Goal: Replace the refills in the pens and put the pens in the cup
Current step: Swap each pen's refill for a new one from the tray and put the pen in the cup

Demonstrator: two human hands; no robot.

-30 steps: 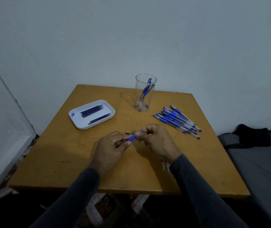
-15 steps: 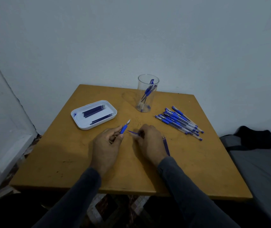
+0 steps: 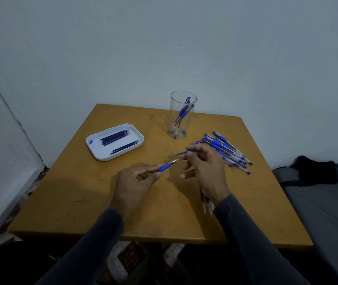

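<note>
Both hands hold pen parts above the wooden table point(image 3: 77, 194).

The left hand point(image 3: 133, 186) has its fingers curled round a pen grip section point(image 3: 166, 166), metal tip pointing up and right; the right hand point(image 3: 204, 167) pinches a thin blue refill point(image 3: 181, 153) at its fingertips, other fingers loosely bent. Pen pieces point(image 3: 206, 204) lie under the right wrist. Beyond are a pile of pens point(image 3: 228, 151), a clear cup point(image 3: 181, 114) holding pens, and a white tray point(image 3: 94, 147) of refills.
</note>
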